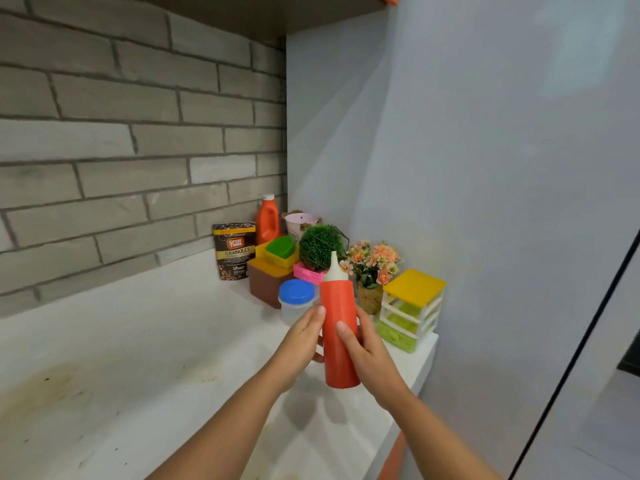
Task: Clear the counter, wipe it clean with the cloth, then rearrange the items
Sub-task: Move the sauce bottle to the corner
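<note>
the red squeeze bottle hung upright over the white counter, at 4 o'clock of the blue-lid tub. the right hand wrapped its middle and the left hand pressed straight fingers on its side. it seemed light, soft and smooth, so a gentle mid-body hold suited it.

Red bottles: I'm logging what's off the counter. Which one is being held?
The cone-nozzled squeeze bottle: right hand grips it, left hand touches its side; the flat-capped bottle stands back by the brick wall.
</note>
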Tool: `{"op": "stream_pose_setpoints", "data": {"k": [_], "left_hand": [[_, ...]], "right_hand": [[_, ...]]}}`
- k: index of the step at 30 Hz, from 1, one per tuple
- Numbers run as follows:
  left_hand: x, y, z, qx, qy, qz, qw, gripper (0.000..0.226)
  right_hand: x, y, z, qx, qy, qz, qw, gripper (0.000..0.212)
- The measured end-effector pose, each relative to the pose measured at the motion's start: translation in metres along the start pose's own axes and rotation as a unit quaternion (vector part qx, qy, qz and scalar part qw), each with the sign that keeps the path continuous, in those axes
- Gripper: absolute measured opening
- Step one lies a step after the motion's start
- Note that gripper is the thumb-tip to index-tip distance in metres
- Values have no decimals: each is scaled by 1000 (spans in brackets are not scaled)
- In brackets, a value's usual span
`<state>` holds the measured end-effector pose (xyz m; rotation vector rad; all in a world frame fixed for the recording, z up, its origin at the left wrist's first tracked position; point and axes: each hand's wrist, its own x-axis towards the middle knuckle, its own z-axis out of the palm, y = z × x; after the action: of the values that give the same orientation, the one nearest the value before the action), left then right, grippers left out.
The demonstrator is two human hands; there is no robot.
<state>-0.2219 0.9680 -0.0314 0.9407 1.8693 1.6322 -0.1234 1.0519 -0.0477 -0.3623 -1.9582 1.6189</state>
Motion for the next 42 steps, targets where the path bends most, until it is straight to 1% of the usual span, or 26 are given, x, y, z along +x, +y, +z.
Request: {"op": "stream_pose_setpoints", "data": {"k": [3,8,10,11,16,17,20,27,32,34,38,40,42], "left_hand": [[21,-10,8,-14,-3,-14,1000,41],[52,-22,18,-46,7,-25,999,36],[66,-24,23,-57,15,-27,998,33],[72,-25,25,-64,19,-33,997,32],[107,-43,37,-70,59,-46,995,37],[112,-47,40,-69,67,-45,994,37],[122,-52,46,-78,84,-39,993,36],[134,-53,52,-102,84,-16,991,34],[140,-55,53,-112,105,-14,988,38],[142,-58,53,-111,117,-16,987,39],[141,-60,49,-93,166,-36,981,39],[139,-58,46,-83,182,-48,979,36],[135,-57,41,-69,189,-55,978,32]], "right_hand": [[20,8,-10,-66,10,-15,998,35],[56,40,-26,-178,44,-43,982,35],[72,52,-33,-198,53,-34,978,33],[80,58,-35,-204,53,-26,977,36],[109,73,-45,-218,62,-16,974,62],[114,76,-47,-218,60,-14,974,62],[126,85,-51,-225,54,-5,973,54],[141,93,-52,-235,59,-2,970,55],[145,96,-52,-229,55,-2,972,55],[144,97,-51,-217,52,-3,975,56],[136,94,-50,-208,30,0,978,58],[131,92,-47,-214,24,21,976,59],[127,90,-43,-220,41,40,974,59]]}}
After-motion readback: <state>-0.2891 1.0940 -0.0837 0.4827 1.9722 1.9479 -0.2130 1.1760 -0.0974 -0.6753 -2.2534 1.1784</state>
